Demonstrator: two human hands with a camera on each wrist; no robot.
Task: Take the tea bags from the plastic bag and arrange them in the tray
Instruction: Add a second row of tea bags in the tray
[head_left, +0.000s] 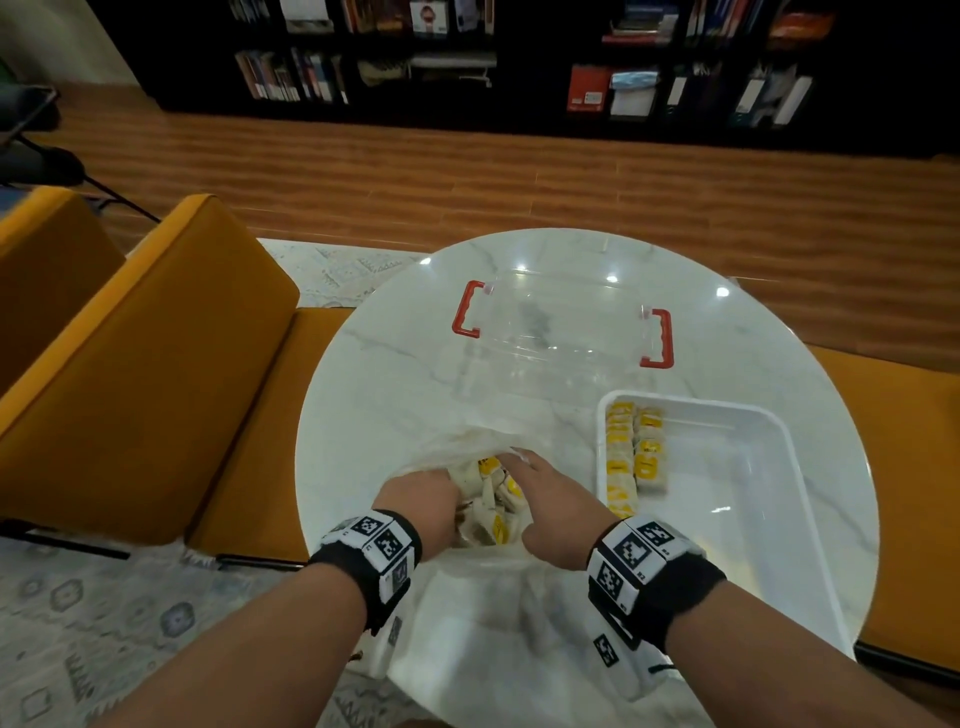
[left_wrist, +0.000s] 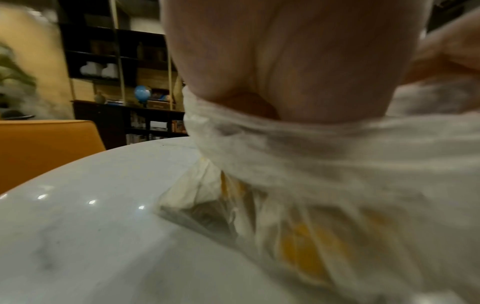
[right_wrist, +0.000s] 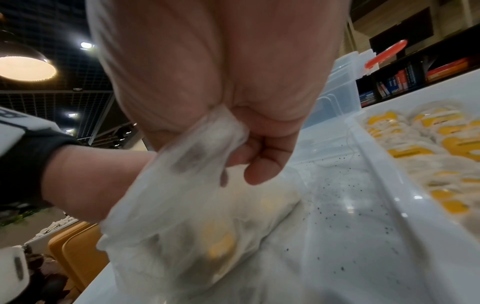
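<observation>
A thin clear plastic bag (head_left: 467, 441) lies on the round marble table (head_left: 374, 374), with several yellow-tagged tea bags (head_left: 493, 499) bunched inside. My left hand (head_left: 426, 493) grips the bag's left edge; the film wraps its knuckles (left_wrist: 285, 131). My right hand (head_left: 540, 488) pinches the bag's right edge (right_wrist: 215, 131) in curled fingers. Between the two hands the bag's mouth is spread. To the right stands a white tray (head_left: 769, 467) with several tea bags (head_left: 631, 452) lined in rows along its left wall (right_wrist: 428, 148).
A clear storage box (head_left: 561, 332) with red handles stands at the table's far side, behind the bag. Mustard-yellow chairs (head_left: 145, 364) sit to the left of the table. Dark bookshelves line the far wall. Small dark specks dot the table by the tray.
</observation>
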